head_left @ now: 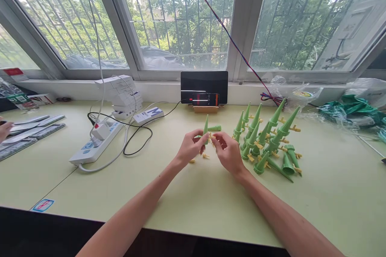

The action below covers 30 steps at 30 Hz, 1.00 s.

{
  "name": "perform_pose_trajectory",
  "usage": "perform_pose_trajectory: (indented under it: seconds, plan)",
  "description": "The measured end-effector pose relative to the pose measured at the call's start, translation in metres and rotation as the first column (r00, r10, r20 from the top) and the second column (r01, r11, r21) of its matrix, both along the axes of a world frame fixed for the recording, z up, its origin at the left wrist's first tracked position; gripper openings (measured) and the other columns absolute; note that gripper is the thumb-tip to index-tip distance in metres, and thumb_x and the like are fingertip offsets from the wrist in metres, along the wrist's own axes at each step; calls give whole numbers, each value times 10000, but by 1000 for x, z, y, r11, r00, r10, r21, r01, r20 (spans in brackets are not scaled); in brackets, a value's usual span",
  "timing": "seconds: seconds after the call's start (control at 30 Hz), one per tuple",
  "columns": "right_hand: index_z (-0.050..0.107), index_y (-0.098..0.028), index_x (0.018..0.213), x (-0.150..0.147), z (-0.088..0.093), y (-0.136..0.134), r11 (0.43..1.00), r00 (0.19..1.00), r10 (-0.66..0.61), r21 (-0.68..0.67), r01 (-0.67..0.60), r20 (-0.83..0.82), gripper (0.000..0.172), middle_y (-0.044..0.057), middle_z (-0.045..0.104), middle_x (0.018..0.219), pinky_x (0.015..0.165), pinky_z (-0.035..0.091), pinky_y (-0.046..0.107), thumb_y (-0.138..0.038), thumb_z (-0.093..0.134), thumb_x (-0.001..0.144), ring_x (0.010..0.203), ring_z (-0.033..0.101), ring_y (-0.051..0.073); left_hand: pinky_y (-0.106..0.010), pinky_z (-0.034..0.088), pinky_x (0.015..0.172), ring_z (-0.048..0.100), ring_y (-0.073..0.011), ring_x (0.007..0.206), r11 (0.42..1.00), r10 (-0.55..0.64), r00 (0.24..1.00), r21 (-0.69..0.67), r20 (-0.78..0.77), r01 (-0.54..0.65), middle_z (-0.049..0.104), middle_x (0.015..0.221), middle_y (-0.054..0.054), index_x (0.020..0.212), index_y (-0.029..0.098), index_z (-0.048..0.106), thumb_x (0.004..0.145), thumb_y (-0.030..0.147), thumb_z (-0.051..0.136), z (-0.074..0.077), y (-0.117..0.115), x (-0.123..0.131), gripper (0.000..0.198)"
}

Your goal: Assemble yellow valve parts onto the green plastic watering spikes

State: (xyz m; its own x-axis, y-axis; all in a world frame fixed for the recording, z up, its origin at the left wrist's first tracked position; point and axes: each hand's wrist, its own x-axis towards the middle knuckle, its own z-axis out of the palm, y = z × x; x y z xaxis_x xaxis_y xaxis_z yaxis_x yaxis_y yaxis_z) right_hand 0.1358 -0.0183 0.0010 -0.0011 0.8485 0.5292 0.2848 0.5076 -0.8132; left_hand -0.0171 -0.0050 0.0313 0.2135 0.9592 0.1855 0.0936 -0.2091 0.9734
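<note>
My left hand [190,146] is closed round a green plastic watering spike [206,123], its pointed end up. From the right, my right hand [228,151] pinches a small yellow valve [210,135] against the spike's side; the fingers partly hide where the two meet. Behind my hands a loose green spike [214,128] lies on its side. Small yellow valves [205,156] lie on the table below my fingers. To the right stands a cluster of green spikes [252,128] with yellow valves in their sides, several upright and a few lying down.
A white power strip [98,144] with cables lies left, near a stack of white boxes [120,94]. A phone [205,99] leans before a black screen [204,80]. Another person's hand [4,129] shows at far left. Plastic bags [352,108] lie far right.
</note>
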Motion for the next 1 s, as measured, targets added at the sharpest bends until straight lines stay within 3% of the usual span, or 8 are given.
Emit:
perform_pose_trajectory:
  seconds: [1.0]
  plan:
    - [609, -189, 872, 2, -4, 4, 998, 998, 62, -25, -62, -8, 227, 20, 628, 722, 542, 464, 248, -391, 527, 933, 568, 548, 132, -217, 413, 434, 510, -98, 521, 1000, 3, 999, 30, -53, -2, 579, 692, -21, 841, 157, 660, 821, 478, 646, -3, 2, -2, 322]
